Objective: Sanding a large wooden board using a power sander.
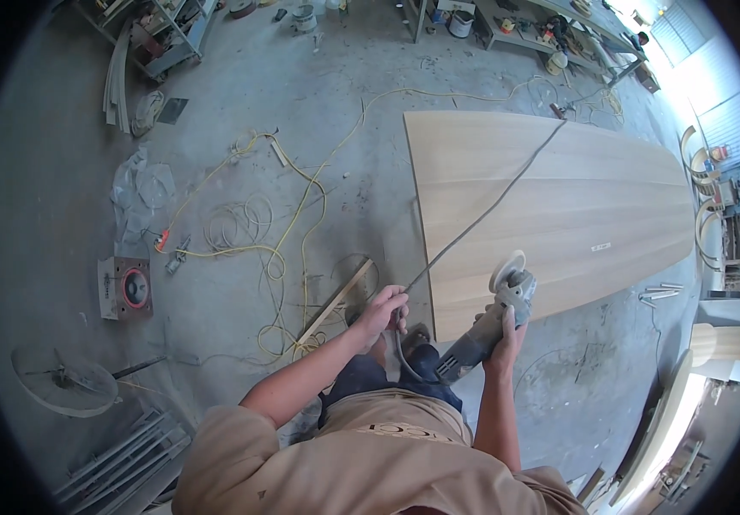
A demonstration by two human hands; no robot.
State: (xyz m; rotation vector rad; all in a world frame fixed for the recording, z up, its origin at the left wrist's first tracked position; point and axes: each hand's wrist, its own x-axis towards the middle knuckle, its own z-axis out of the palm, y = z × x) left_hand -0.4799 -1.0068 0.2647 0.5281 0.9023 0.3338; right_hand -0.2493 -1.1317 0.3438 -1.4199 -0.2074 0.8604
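Observation:
My right hand [506, 342] is wrapped round the body of a grey angle grinder [471, 348], held in front of my waist at the right. A pale round disc [507, 269] sits at the tool's far end, near the edge of a large wooden panel [550, 206]. In my closed left hand [381, 311] is the grinder's dark power cord [499, 202]. From there the cord runs up across the panel to its far edge, and its other end loops back to the tool by my legs.
Yellow extension cords [308, 202] lie tangled on the concrete floor at left, beside a wood strip [336, 300]. Further left are a boxed speaker [125, 288], plastic sheeting [141, 193] and a standing fan [65, 378]. A cluttered workbench [576, 21] stands at the far right.

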